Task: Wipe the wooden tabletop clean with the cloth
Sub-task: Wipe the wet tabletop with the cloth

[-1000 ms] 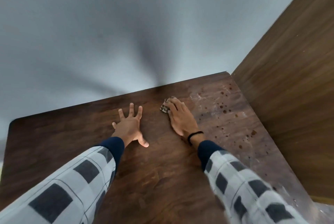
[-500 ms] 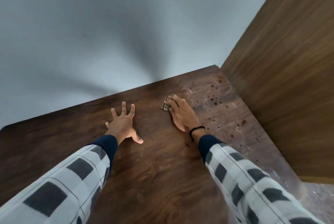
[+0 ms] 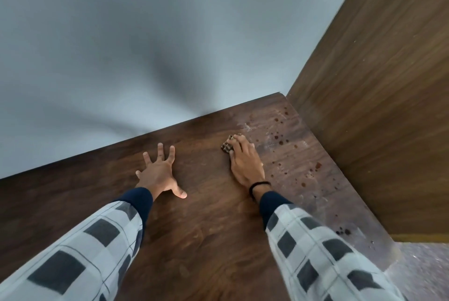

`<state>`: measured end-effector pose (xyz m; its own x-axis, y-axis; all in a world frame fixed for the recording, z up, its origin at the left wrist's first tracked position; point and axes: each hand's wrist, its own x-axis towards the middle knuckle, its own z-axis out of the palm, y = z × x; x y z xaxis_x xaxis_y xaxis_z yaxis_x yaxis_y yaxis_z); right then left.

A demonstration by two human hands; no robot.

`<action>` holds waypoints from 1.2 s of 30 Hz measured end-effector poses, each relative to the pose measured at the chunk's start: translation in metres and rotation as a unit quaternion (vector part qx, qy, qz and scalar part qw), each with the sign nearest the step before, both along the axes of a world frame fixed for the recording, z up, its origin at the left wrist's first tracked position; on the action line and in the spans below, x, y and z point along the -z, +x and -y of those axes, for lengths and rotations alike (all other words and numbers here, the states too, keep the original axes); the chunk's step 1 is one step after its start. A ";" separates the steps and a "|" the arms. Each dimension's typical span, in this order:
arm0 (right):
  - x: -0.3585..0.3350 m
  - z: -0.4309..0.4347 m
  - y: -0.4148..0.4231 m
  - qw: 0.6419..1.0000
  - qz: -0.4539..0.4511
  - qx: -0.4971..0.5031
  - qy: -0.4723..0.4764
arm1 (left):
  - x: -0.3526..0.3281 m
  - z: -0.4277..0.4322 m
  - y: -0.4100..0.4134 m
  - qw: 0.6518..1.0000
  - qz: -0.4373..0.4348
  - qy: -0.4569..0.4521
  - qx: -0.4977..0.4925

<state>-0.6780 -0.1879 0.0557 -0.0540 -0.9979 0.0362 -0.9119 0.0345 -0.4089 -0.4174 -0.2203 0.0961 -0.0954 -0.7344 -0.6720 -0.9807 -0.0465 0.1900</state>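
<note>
Since the earlier frames, the right hand and the cloth under it have shifted slightly toward the stained strip. The left hand remains planted where it was.

Current state:
- The right hand lies palm-down with its fingers close together, pressing the cloth flat against the wooden tabletop.
- The cloth is a small patterned wad. Only its edge shows, at and just left of the fingertips; the rest is hidden under the hand.
- The left hand is spread wide, fingertips and thumb braced on bare wood, well to the left of the right hand. It holds nothing.
- Dark spots and a pale smear lie immediately right of the right hand. More spots run back past the wrist, alongside the checked sleeve.

Probable faults from this position:
1. Cloth escape. The wad is pinned by pressure alone, not gripped. A fast sideways stroke could leave it behind, putting bare fingers in the stains.
2. Smearing. A wad this small probably loads quickly, so repeated passes may spread residue onto the clean wood on the left.
3. Missed areas. The contact patch is narrow. Spots beside the forearm and in the far corner beyond the fingertips are easily skipped.
4. Collision. The upright wooden panel stands near the hand's right side, and a full stroke could drive the knuckles into it.
5. Sleeve contamination. A low forearm may drag the cuff across the spots.
</note>
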 end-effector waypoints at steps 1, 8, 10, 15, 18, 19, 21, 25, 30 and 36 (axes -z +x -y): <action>0.005 -0.012 0.012 1.000 0.000 -0.003 -0.002 | 0.001 0.001 0.000 1.000 0.002 -0.001 0.001; 0.005 -0.016 -0.013 0.987 -0.047 -0.156 -0.004 | 0.002 0.002 0.001 1.000 0.003 0.000 0.000; 0.002 -0.009 -0.007 0.998 -0.023 -0.059 0.010 | 0.003 0.002 0.001 1.000 0.003 0.000 -0.001; 0.015 -0.066 0.014 0.987 -0.014 -0.163 0.004 | 0.006 0.005 0.000 1.000 0.012 0.005 0.003; 0.011 -0.050 -0.020 0.975 -0.044 -0.219 0.006 | 0.005 0.004 0.001 1.000 0.010 0.002 -0.003; 0.007 -0.037 -0.026 0.983 -0.044 -0.179 0.020 | 0.005 0.004 0.002 1.000 0.008 0.003 -0.002; 0.002 -0.019 -0.029 0.998 -0.019 -0.058 0.034 | 0.006 0.002 0.002 1.000 0.004 -0.002 0.000; 0.012 -0.055 0.002 0.999 0.003 -0.021 0.026 | 0.007 0.003 0.001 1.000 0.009 -0.001 0.004; 0.014 -0.077 -0.032 0.978 -0.054 -0.200 0.007 | 0.002 0.004 0.002 1.000 0.009 -0.005 0.006; 0.011 -0.069 0.002 0.999 -0.007 0.028 0.013 | 0.005 0.003 0.001 1.000 0.014 0.000 0.007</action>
